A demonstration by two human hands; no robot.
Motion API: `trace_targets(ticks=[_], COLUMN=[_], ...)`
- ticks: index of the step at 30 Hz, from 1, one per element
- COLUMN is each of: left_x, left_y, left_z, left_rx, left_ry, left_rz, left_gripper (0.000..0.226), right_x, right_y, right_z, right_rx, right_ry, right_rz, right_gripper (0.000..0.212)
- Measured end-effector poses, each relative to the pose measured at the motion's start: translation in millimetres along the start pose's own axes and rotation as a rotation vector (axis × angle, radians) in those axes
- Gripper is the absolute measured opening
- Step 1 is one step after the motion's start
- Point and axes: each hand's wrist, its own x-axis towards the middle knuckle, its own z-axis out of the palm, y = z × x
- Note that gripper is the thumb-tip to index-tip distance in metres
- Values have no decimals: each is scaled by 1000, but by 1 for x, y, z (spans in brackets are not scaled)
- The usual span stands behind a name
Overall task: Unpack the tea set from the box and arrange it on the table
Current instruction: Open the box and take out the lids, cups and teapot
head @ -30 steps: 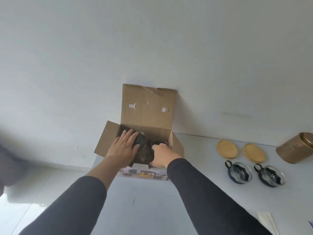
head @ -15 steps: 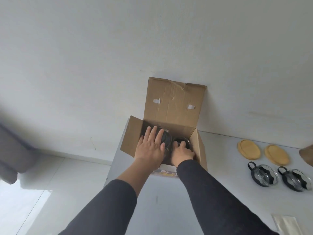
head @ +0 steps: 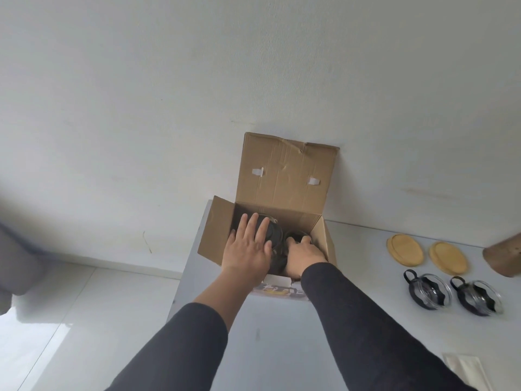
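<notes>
The white table (head: 282, 348) carries the open cardboard box (head: 284, 176), its lid flap up beyond the fingertips. Inside, a dark round tea-set piece (head: 275, 234) lies directly under the left hand (head: 248, 249), fingers spread flat across its top. A second dark piece (head: 293, 236) sits just ahead of the right hand (head: 303, 253), whose fingers curl down around it; whether they grip it cannot be told. Well right of the fingers lie two wooden coasters (head: 404, 248) and two glass cups (head: 427, 292). A one-handed lift could let the glass slip or snag on the box wall.
</notes>
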Motion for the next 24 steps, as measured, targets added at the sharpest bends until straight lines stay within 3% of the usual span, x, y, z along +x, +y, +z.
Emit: trace_targets(ticks=[3, 10, 15, 20, 24], left_x=[1, 0, -1, 0, -1], left_y=[0, 1, 3, 2, 3], left_z=[0, 0, -1, 0, 0], left_rx=[2, 6, 11, 26, 31], left_ry=[4, 1, 7, 11, 17], left_rz=[-4, -14, -17, -23, -18], left_gripper=[55, 55, 54, 54, 54], right_x=[-5, -9, -16, -28, -39], right_y=[3, 3, 12, 20, 38], right_z=[-4, 2, -8, -27, -35], right_rx=[-34, -74, -73, -74, 16], right_ry=[-32, 18, 89, 270, 463], right_rz=[-46, -104, -165, -265, -266], right_gripper=[67, 57, 68, 53, 58])
